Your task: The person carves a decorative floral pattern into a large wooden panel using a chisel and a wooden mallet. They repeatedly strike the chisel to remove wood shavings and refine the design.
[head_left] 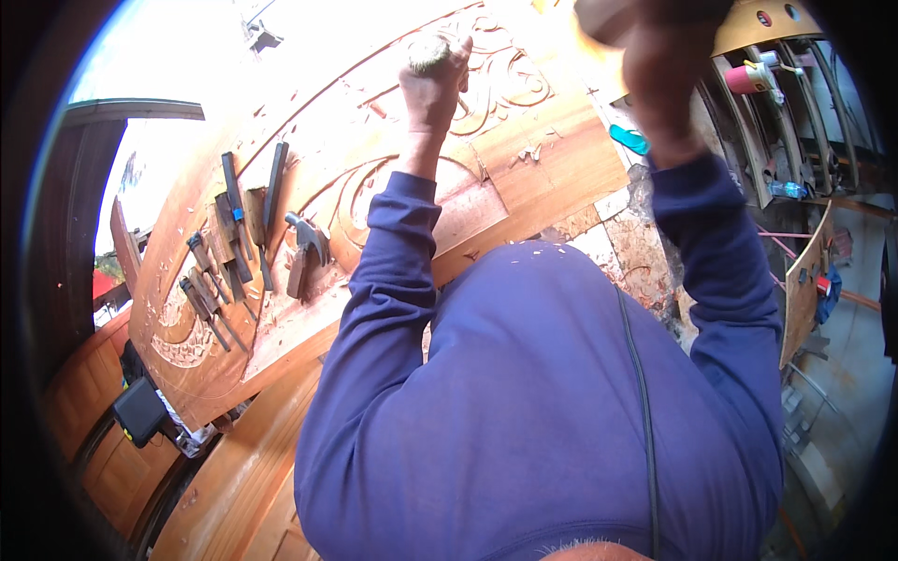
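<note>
On the carved wooden panel (552, 159), my left hand (430, 101) is wrapped round a carving chisel (429, 54); its worn, pale handle end points up out of the fist. Raised at the upper right, my right hand (658, 70) is smeared by motion and grips a dark brown mallet (606, 21), also blurred and cut off by the top edge. Scrolls and curling leaves are cut into the wood around my left hand. Left of my left arm lie a claw hammer (309, 241) and several chisels (224, 229) in a loose group, some with wooden handles.
Wood chips (528, 154) are scattered over the panel. Beyond its right edge are a turquoise object (629, 139), a pink cup (748, 79) and a plastic bottle (788, 190). A black case (137, 411) stands at the lower left. Strong glare washes out the far side.
</note>
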`<action>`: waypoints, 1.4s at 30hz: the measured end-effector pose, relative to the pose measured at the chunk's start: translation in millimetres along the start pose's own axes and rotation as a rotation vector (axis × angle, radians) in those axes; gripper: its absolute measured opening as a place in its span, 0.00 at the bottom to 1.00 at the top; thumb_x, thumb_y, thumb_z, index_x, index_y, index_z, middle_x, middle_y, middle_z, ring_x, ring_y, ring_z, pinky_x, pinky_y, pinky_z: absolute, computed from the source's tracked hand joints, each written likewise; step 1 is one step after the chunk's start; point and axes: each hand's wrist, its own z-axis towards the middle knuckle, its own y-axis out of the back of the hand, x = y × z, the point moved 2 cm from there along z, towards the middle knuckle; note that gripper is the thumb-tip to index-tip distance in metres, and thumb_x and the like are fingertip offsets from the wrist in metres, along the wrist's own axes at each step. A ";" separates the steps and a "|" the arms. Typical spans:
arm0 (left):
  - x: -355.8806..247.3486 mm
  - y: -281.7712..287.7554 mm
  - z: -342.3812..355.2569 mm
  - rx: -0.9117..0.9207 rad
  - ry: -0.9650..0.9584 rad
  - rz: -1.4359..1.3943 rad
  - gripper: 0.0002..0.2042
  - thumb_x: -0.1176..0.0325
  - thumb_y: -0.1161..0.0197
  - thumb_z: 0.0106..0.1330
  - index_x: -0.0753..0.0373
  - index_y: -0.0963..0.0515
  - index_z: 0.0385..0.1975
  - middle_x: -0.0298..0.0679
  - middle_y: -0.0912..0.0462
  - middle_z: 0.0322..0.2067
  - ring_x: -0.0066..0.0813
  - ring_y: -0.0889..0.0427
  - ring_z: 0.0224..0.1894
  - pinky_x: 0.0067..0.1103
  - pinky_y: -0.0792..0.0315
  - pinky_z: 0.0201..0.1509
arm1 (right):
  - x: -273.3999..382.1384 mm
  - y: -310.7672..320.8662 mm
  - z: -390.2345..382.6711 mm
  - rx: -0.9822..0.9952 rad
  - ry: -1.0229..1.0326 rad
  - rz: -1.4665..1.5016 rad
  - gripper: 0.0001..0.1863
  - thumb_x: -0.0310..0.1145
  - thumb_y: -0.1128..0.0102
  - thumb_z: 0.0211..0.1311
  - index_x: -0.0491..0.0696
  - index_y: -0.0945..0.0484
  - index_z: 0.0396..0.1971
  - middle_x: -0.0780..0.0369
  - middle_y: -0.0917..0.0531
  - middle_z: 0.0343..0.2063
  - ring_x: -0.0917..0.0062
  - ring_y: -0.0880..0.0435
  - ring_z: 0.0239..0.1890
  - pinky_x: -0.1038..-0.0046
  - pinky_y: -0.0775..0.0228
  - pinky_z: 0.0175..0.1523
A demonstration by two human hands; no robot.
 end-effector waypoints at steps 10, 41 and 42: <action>5.1 -4.3 -7.9 0.005 0.034 -0.048 0.12 0.62 0.28 0.68 0.63 0.17 0.27 0.32 0.17 0.21 0.17 0.18 0.26 0.18 0.25 0.30 | -68.9 3.2 -74.7 0.606 0.143 -0.714 0.42 0.27 0.30 0.57 0.68 0.33 0.72 0.57 0.15 0.48 0.62 0.12 0.43 0.66 0.15 0.47; -1.7 -9.2 9.4 -0.057 0.121 -0.373 0.13 0.74 0.33 0.68 0.59 0.29 0.22 0.27 0.36 0.14 0.14 0.42 0.13 0.18 0.48 0.17 | -20.6 34.6 -22.5 -0.183 -0.362 -0.714 0.19 0.23 0.28 0.57 0.45 0.21 0.49 0.66 0.20 0.32 0.81 0.21 0.33 0.75 0.26 0.41; -2.5 -6.0 6.7 -0.064 0.115 -0.355 0.13 0.74 0.33 0.68 0.59 0.29 0.22 0.27 0.36 0.14 0.14 0.42 0.13 0.18 0.48 0.17 | -16.3 42.9 -23.5 -0.132 -0.245 -0.540 0.20 0.23 0.28 0.58 0.47 0.22 0.50 0.66 0.19 0.33 0.80 0.21 0.33 0.74 0.26 0.41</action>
